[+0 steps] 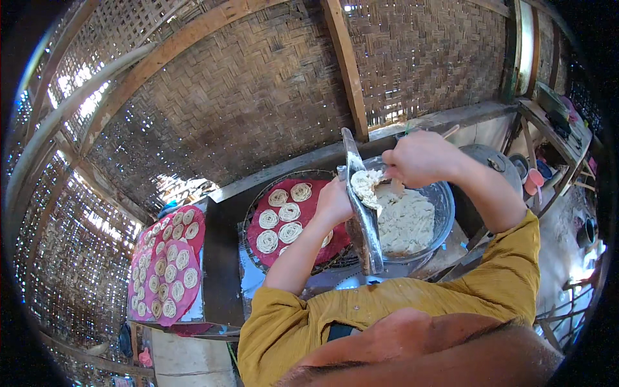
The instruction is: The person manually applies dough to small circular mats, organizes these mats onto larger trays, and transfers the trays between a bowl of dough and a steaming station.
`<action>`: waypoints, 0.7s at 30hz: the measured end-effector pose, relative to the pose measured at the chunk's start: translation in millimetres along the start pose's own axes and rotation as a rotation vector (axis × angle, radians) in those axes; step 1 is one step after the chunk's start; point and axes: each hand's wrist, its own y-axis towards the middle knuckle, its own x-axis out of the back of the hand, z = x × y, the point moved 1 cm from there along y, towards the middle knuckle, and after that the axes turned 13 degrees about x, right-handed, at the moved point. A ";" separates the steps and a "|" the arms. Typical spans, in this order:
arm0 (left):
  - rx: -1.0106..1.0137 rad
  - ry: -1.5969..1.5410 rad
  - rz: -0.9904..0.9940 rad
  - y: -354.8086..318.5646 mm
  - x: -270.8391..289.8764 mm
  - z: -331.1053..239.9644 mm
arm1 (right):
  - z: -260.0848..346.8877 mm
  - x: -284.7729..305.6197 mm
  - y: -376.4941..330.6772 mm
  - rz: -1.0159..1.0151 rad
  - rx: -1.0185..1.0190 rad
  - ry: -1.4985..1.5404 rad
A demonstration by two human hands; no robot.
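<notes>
My left hand (334, 201) grips a long metal press tool (362, 213) and holds it upright over a large clear bowl (442, 193) of white dough (405, 222). My right hand (418, 157) is closed on a wooden stick (449, 131) and pushes a lump of dough (364, 184) against the tool. Left of the bowl, a round wire rack (253, 213) carries a red mat (258, 248) with several white noodle coils (289, 211).
Two red mats (169, 266) covered with several noodle coils lie on a table at the left. Woven bamboo walls (258, 97) stand behind the counter. A dark pot (488, 158) and pink cups (534, 179) sit at the right, near a shelf.
</notes>
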 end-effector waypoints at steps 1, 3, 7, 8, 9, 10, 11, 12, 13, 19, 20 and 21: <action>0.029 -0.051 0.010 0.3 0.5 0.6 | 4.0 -4.1 1.4 -0.001 0.003 -0.004; 0.062 -0.102 0.013 5.0 -0.3 5.7 | 11.5 -14.0 5.3 -0.106 0.063 -0.038; 0.125 -0.022 0.116 12.2 -0.4 16.0 | 18.4 -41.2 6.7 -0.558 0.534 -0.468; 0.077 -0.173 0.164 14.8 -4.3 24.8 | 19.9 -41.2 5.1 -0.690 0.622 -0.613; 0.026 -0.324 0.210 16.2 -5.7 30.4 | 17.7 -40.1 2.2 -0.693 0.634 -0.614; 0.073 -0.411 0.253 20.0 -7.8 25.9 | 11.7 -39.3 -5.6 -0.636 0.608 -0.699; 0.088 -0.406 0.229 20.1 -5.1 31.4 | 9.0 -35.1 -8.9 -0.606 0.600 -0.780; 0.124 -0.562 0.244 22.2 -5.1 41.2 | 8.8 -25.3 -17.1 -0.619 0.539 -0.707; 0.144 -0.722 0.262 27.5 -6.5 49.8 | 8.2 -14.3 -30.3 -0.622 0.471 -0.643; -0.028 -1.224 0.389 41.6 -13.2 57.3 | -16.3 -78.1 -38.7 -1.096 -0.319 0.808; -0.108 -1.115 0.322 39.6 -19.7 49.0 | -10.1 -87.0 -23.9 -1.042 -0.306 1.006; -0.237 -0.869 0.175 38.8 -21.1 33.1 | -3.3 -91.2 -15.1 -0.990 -0.309 1.191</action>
